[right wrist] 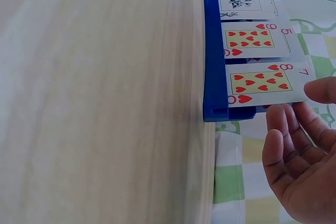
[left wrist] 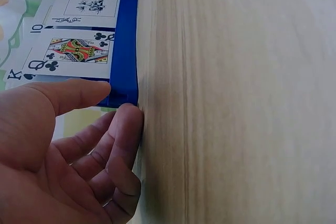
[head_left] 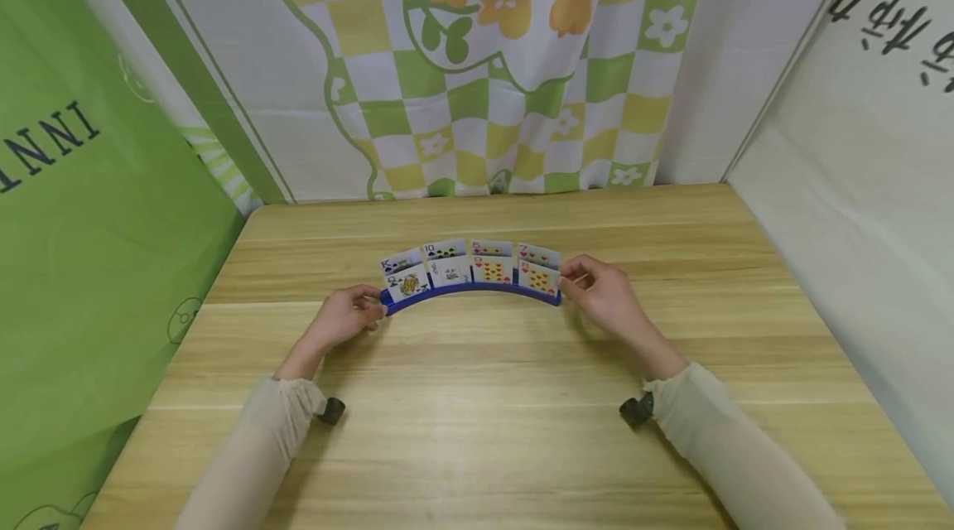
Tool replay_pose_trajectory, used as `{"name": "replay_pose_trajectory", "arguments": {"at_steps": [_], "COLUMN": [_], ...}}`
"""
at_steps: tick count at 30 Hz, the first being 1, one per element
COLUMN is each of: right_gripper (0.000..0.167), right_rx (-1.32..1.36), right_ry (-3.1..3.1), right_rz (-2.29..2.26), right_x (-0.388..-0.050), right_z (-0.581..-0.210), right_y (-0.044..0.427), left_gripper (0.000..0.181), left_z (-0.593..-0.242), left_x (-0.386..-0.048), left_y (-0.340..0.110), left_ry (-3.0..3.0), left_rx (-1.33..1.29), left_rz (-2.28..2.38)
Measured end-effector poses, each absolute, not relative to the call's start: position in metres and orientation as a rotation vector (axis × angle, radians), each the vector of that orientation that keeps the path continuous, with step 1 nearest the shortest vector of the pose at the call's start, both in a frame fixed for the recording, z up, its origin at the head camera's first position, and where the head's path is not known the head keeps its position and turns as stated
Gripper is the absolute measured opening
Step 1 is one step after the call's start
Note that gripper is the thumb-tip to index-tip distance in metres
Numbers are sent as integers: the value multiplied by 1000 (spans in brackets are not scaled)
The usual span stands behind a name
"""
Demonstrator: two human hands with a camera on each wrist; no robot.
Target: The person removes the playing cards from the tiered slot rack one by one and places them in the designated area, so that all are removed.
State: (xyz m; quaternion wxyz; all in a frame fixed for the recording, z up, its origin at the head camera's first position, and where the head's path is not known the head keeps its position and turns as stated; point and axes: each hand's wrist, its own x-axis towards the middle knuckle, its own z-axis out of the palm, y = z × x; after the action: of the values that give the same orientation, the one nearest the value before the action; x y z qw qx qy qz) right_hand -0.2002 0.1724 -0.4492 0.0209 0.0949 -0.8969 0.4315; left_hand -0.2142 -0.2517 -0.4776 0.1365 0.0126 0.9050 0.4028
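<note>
A curved blue playing card holder (head_left: 473, 286) stands on the table with two rows of cards upright in it. Its front row has a queen of clubs (left wrist: 79, 53), a joker (left wrist: 86, 8), a nine of hearts (right wrist: 249, 39) and an eight of hearts (right wrist: 260, 83). Partly hidden behind are a king, a ten, a five and a seven. My left hand (head_left: 349, 315) pinches the holder's left end between thumb and fingertips. At the right end, my right hand (head_left: 605, 294) has its thumb and fingertips at the cards' outer edges; whether it grips is unclear.
The wooden table (head_left: 477, 414) extends around the holder. A checked, flowered curtain (head_left: 462, 99) hangs behind its far edge. Green cloth (head_left: 112, 182) flanks the left side, and a white cloth with writing (head_left: 857, 141) the right.
</note>
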Motion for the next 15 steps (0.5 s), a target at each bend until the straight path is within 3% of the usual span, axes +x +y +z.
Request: {"name": "replay_pose_trajectory", "arguments": {"at_steps": [15], "right_gripper": [17], "right_rx": [306], "right_ry": [-2760], "right_rz": [1347], "right_x": [-201], "right_z": [-451], "right_y": [172], "left_gripper": [45], "left_z": [-480], "left_x": [-215], "left_y": [-251], "left_ry": [2616], "left_rx": [36], "left_rz": [1183]}}
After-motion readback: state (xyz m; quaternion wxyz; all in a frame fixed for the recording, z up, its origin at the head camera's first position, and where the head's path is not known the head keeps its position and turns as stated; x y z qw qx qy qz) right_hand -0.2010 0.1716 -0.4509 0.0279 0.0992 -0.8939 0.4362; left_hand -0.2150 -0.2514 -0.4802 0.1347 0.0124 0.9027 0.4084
